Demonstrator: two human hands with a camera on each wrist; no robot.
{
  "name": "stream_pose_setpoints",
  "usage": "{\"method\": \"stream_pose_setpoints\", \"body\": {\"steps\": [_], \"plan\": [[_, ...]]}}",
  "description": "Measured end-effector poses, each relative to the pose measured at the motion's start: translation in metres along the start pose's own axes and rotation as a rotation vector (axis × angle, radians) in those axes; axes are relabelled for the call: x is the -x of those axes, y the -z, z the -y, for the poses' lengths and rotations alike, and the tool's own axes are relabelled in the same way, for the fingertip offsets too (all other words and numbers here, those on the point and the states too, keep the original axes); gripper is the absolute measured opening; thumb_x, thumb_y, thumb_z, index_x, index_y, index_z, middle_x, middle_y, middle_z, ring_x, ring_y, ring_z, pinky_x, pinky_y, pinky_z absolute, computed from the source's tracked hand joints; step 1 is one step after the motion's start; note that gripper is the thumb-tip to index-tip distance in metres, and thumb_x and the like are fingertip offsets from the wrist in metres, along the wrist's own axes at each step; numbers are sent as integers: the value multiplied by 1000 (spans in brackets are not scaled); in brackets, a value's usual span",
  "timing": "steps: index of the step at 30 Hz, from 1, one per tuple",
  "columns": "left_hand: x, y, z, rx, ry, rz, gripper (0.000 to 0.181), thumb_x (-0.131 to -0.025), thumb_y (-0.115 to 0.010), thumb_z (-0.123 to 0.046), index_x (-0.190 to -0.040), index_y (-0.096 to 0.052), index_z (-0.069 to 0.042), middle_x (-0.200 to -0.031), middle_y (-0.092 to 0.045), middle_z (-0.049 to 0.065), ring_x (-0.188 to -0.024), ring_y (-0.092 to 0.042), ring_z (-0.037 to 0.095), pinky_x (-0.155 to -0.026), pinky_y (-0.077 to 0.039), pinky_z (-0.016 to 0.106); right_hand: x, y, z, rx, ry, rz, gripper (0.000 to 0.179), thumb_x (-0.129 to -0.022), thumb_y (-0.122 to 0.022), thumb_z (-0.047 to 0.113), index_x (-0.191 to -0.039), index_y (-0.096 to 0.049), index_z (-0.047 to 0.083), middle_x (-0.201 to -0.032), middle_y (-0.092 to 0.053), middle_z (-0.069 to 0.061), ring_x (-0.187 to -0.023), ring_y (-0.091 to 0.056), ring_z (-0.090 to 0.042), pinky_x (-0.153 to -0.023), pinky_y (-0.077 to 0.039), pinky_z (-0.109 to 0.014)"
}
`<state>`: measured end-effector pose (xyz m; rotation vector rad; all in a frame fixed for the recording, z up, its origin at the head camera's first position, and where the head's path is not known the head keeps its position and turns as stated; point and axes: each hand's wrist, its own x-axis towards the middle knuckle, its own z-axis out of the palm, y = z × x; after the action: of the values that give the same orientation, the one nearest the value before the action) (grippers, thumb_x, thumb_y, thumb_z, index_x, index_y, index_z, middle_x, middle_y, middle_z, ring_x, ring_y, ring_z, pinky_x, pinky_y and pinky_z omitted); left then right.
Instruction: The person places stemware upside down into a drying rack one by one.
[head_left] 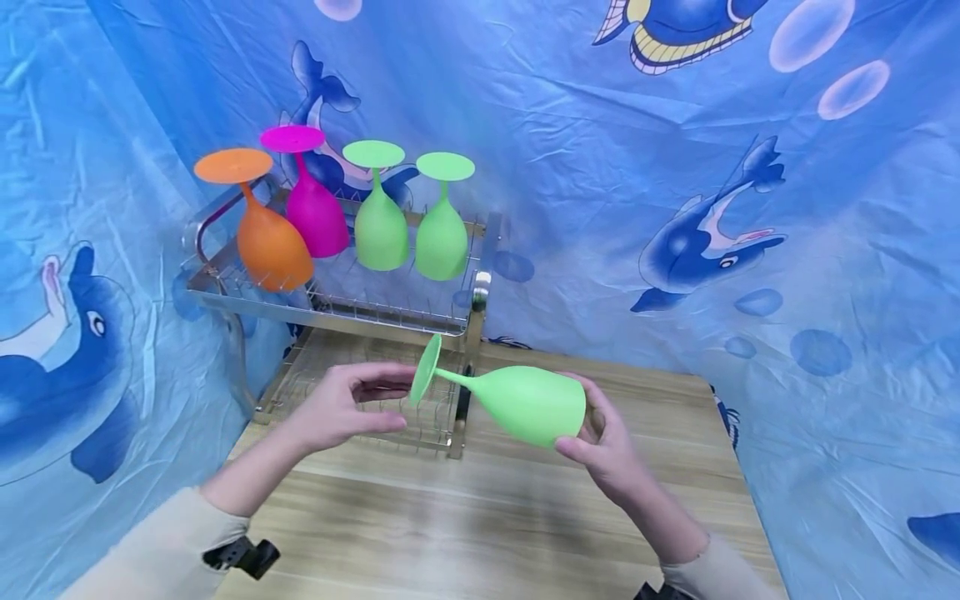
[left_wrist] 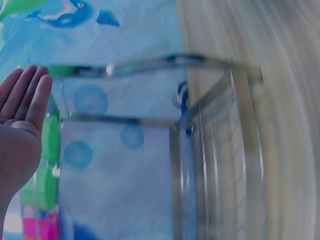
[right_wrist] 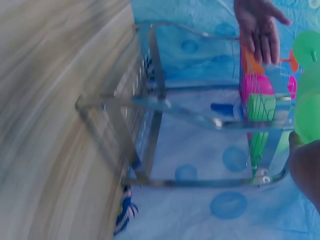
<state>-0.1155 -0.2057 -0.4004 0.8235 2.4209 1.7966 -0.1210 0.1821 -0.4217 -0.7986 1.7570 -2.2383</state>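
Note:
A light-green plastic wine glass (head_left: 528, 406) is held tilted on its side above the table. My right hand (head_left: 611, 450) grips it by the bowl near the rim, with the thumb in front and fingers behind. The foot points left, toward my left hand (head_left: 352, 406). That hand is beside the foot with fingers extended and thumb apart, and holds nothing; the left wrist view shows its fingers straight. An orange glass (head_left: 273, 242), a magenta glass (head_left: 317, 215) and two green glasses (head_left: 381, 229) stand upside down on the rack's upper tier.
The two-tier metal dish rack (head_left: 330, 321) stands at the back left of the wood-grain table (head_left: 360, 517). Its lower wire tier (head_left: 315, 383) lies behind my left hand. A blue sheet (head_left: 570, 275) printed with dolphins surrounds the table at the back and sides.

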Motion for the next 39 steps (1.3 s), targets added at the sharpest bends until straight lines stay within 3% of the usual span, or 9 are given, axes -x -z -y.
{"method": "stream_pose_setpoints", "body": {"steps": [5,10,13,18,21,26,39], "plan": [[-13,-33,8,150,-57,-52,54,-88,-85,0,-137,-64,9,-135,-69,26,-125,-71,22,-106,-57,36,-5,-16,-7,-119,4,-7,67,-91,-79,3,-151,-49,12,-140,-59,-7,-124,-64,-20,-103,-59,-34],[-27,-55,10,272,-157,-78,55,-91,-84,-3,-138,-60,13,-143,-62,31,-129,-68,21,-109,-55,43,-7,-29,-15,-200,33,-5,60,-94,-75,4,-148,-50,10,-140,-60,-7,-125,-63,-19,-106,-56,-33],[-36,-63,7,394,-191,-79,61,-94,-85,-13,-143,-57,11,-150,-59,26,-133,-65,20,-111,-53,41,-7,-34,-20,-230,32,-13,60,-94,-74,4,-148,-49,9,-140,-59,-7,-126,-62,-19,-107,-56,-32],[-45,-70,0,562,-160,-70,65,-94,-86,-26,-149,-61,-2,-149,-65,9,-133,-66,19,-109,-55,35,-6,-42,-28,-253,-4,-43,60,-94,-71,2,-149,-48,9,-139,-60,-6,-125,-62,-18,-107,-55,-31],[-47,-70,-4,551,-139,-83,56,-94,-86,-29,-144,-68,-12,-144,-69,1,-128,-68,17,-104,-58,32,-6,-47,-31,-260,-32,-55,61,-93,-68,1,-150,-46,7,-139,-60,-6,-124,-62,-17,-107,-54,-30],[-49,-69,-5,496,-103,-91,37,-98,-81,-26,-134,-76,-22,-137,-73,-2,-122,-71,16,-97,-61,30,-6,-53,-34,-276,-82,-76,61,-92,-65,1,-149,-45,7,-137,-61,-4,-123,-62,-16,-108,-52,-29],[-55,-67,-9,560,-156,-98,26,-102,-73,-15,-125,-81,-25,-130,-77,2,-128,-69,23,-101,-58,32,-6,-65,-40,-315,-182,-77,62,-94,-66,9,-150,-41,5,-137,-60,-4,-122,-62,-16,-111,-50,-29]]}}
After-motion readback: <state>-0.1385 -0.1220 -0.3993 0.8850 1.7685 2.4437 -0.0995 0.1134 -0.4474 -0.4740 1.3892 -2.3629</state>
